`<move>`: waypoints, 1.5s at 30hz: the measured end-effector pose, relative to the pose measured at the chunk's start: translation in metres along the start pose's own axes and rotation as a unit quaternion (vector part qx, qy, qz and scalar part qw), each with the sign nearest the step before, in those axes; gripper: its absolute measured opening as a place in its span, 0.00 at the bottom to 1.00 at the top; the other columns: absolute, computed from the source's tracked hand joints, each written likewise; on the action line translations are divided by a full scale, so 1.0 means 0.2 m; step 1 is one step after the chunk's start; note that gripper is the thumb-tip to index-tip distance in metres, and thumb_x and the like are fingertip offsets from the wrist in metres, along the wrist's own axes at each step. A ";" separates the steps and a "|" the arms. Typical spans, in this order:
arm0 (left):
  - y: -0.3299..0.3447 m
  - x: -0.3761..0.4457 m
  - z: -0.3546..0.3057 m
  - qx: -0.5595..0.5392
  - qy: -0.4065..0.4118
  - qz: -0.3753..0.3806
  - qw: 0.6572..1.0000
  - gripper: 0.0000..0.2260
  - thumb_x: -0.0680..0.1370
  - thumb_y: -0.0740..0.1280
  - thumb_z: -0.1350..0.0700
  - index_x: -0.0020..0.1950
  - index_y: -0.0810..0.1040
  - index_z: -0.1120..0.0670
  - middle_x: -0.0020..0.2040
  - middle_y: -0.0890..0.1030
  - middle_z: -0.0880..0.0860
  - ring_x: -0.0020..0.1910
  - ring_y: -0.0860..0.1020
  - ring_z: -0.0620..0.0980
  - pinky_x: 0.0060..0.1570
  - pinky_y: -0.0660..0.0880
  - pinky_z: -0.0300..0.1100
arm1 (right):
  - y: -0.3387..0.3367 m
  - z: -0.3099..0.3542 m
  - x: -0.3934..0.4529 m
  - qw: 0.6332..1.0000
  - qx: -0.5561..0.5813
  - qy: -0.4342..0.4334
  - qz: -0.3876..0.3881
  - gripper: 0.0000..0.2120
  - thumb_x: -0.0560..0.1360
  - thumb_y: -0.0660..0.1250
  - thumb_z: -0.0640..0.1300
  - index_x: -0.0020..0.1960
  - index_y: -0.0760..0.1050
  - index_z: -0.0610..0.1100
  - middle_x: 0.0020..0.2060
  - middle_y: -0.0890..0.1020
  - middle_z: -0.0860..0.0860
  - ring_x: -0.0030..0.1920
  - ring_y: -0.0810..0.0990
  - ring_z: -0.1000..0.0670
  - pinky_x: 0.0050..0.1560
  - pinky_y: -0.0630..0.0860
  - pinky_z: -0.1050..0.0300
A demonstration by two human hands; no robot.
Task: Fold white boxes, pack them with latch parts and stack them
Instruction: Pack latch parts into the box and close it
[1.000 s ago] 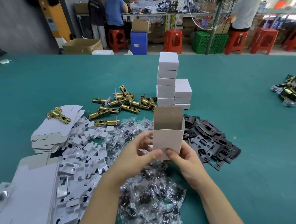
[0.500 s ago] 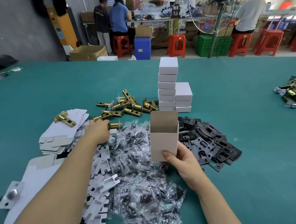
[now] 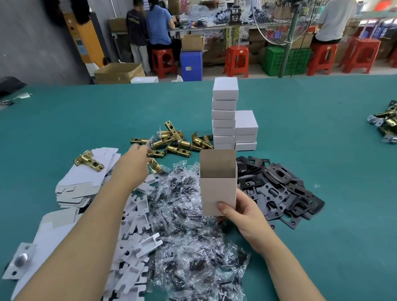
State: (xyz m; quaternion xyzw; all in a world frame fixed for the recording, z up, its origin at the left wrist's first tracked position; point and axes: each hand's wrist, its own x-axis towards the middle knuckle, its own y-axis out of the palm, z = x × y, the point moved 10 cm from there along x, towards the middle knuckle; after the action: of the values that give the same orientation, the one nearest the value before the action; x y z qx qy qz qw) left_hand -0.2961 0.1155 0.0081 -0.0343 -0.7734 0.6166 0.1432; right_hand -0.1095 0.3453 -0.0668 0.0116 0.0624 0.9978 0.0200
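I judge the step in hand to be packing: my right hand point(image 3: 238, 213) holds the folded white box point(image 3: 218, 186) upright by its lower corner, thumb on the front face, top flap raised and mouth open, above the heap of bagged screw packets point(image 3: 192, 222). My left hand point(image 3: 134, 166) is out at the near edge of the brass latch bolts point(image 3: 176, 143), fingers curled round one brass latch point(image 3: 155, 165) that shows just beneath them. The next move calls for bringing that latch across and sliding it end-first into the open mouth, with the box kept steady. The black strike plates point(image 3: 277, 187) lie just right of the box, the white card inserts point(image 3: 132, 225) and flat box blanks point(image 3: 88, 176) to the left. The finished white box stacks point(image 3: 230, 116) stand behind on the green table point(image 3: 335, 235); a careless sweep could topple the tall one
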 end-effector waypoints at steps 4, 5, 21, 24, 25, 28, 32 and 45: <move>-0.31 -0.05 -0.19 -0.040 0.057 -0.081 0.994 0.09 0.81 0.68 0.49 0.54 0.78 0.54 0.46 0.81 0.50 0.42 0.77 0.51 0.43 0.73 0.46 | 0.01 0.01 -0.01 1.000 -0.015 -0.005 0.004 0.16 0.72 0.75 0.56 0.60 0.80 0.61 0.58 0.85 0.52 0.58 0.83 0.52 0.56 0.80 0.58; -0.41 -0.08 -0.24 -0.039 0.076 -0.111 0.990 0.10 0.80 0.69 0.46 0.53 0.79 0.53 0.43 0.81 0.49 0.40 0.77 0.51 0.40 0.72 0.46 | 0.01 0.00 -0.01 1.000 -0.016 -0.005 0.006 0.17 0.72 0.75 0.57 0.60 0.79 0.61 0.58 0.85 0.52 0.56 0.84 0.52 0.53 0.80 0.59; -0.59 -0.40 -0.63 -0.416 0.088 -0.046 0.904 0.02 0.75 0.76 0.56 0.46 0.85 0.53 0.37 0.86 0.47 0.34 0.82 0.48 0.36 0.78 0.44 | -0.01 -0.04 -0.02 1.000 0.001 0.009 0.010 0.18 0.75 0.73 0.50 0.65 0.78 0.52 0.54 0.85 0.47 0.40 0.79 0.52 0.36 0.77 0.59; -0.56 -0.41 -0.66 -0.320 0.103 -0.051 0.940 0.04 0.75 0.76 0.49 0.44 0.85 0.47 0.37 0.85 0.47 0.39 0.82 0.52 0.44 0.80 0.52 | -0.01 -0.04 -0.02 1.000 -0.002 0.007 0.013 0.20 0.75 0.73 0.51 0.66 0.77 0.52 0.55 0.85 0.47 0.40 0.79 0.53 0.36 0.76 0.59; -0.56 -0.42 -0.69 -0.285 0.115 -0.049 0.950 0.05 0.75 0.76 0.47 0.45 0.85 0.47 0.37 0.85 0.46 0.40 0.82 0.51 0.43 0.79 0.51 | 0.00 -0.03 -0.02 1.000 -0.002 0.005 0.012 0.19 0.75 0.74 0.52 0.65 0.78 0.54 0.54 0.85 0.48 0.40 0.78 0.53 0.36 0.76 0.60; -0.53 -0.44 -0.80 -0.139 0.145 -0.038 0.979 0.08 0.78 0.70 0.42 0.51 0.84 0.44 0.43 0.84 0.44 0.45 0.80 0.49 0.45 0.78 0.47 | 0.00 -0.01 -0.03 1.000 -0.010 -0.002 0.014 0.16 0.72 0.74 0.56 0.60 0.79 0.60 0.50 0.85 0.50 0.38 0.77 0.56 0.34 0.73 0.63; -0.45 -0.44 -0.89 -0.040 0.161 0.001 0.986 0.10 0.82 0.63 0.43 0.55 0.82 0.42 0.50 0.84 0.43 0.50 0.79 0.48 0.43 0.72 0.43 | 0.02 0.02 -0.03 1.000 0.021 -0.007 0.019 0.17 0.73 0.74 0.54 0.61 0.79 0.59 0.50 0.86 0.48 0.37 0.82 0.55 0.31 0.73 0.66; -0.37 -0.39 -0.76 -0.081 0.101 -0.029 0.991 0.09 0.81 0.61 0.53 0.51 0.81 0.45 0.52 0.72 0.47 0.43 0.76 0.49 0.41 0.72 0.45 | -0.08 0.02 -0.02 0.994 -0.087 -0.035 -0.049 0.09 0.75 0.71 0.54 0.55 0.78 0.61 0.47 0.83 0.50 0.39 0.79 0.49 0.36 0.78 0.51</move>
State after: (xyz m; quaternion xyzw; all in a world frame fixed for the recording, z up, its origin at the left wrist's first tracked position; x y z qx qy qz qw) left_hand -0.1713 0.2242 0.0949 -0.0852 -0.8034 0.5406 0.2348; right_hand -0.1052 0.3615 -0.0641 0.0415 -0.0251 0.9962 0.0722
